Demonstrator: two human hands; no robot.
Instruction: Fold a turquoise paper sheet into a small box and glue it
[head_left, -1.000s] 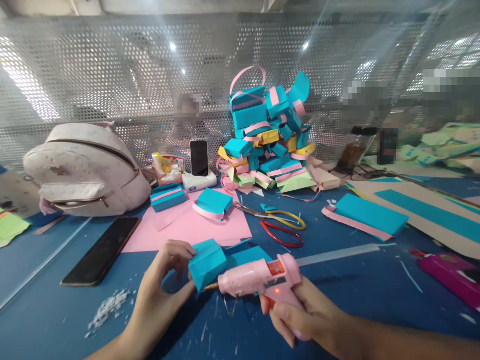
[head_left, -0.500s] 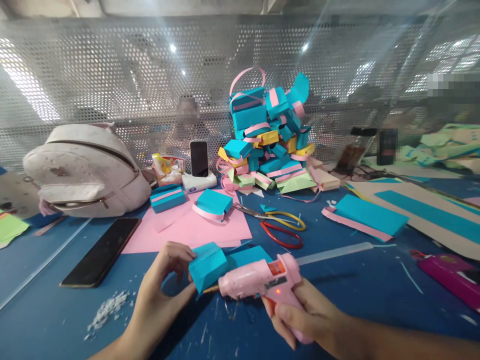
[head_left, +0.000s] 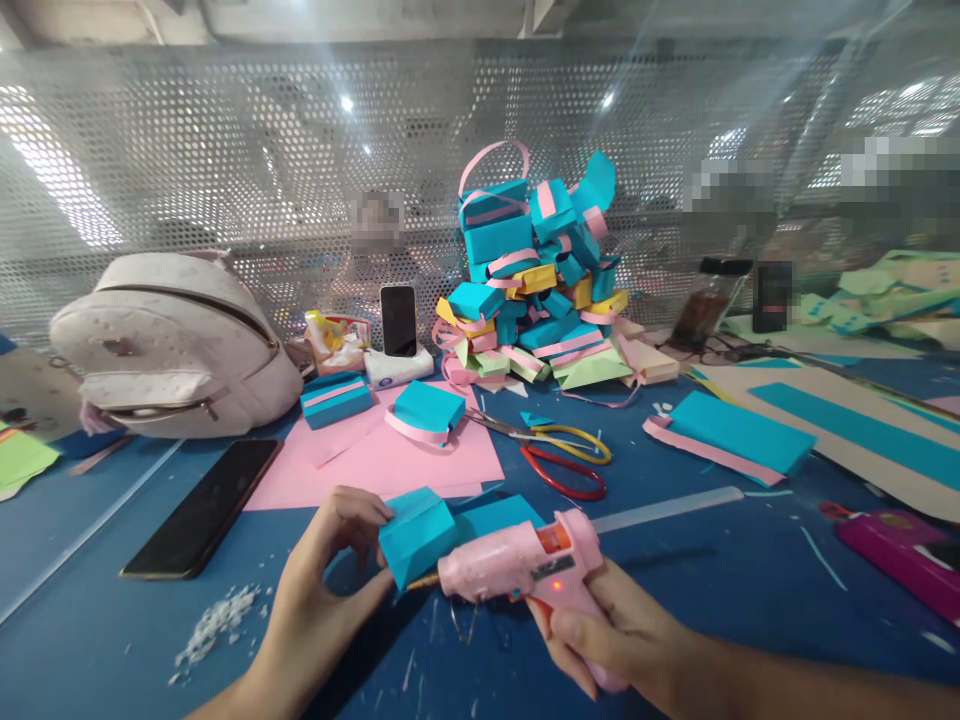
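Observation:
Fingers and thumb of my left hand grip the left end of a folded blue paper box. A flat blue flap stretches away from it to the right, partly hidden behind a pink hot glue gun. My right hand is wrapped around the gun's handle, with a finger at the trigger. The gun's nozzle points left, at the lower edge of the box; whether it touches cannot be made out. A small light glows red on the gun, and a clear glue stick sticks out behind.
Scissors with red and yellow handles lie beyond the box, beside pink paper. A phone and white crumbs are at left. Blue paper boxes are piled at the back, between a backpack and a jar.
Almost nothing differs. The nozzle and both hands keep nearly the same place at the box, and the whole view has shifted slightly.

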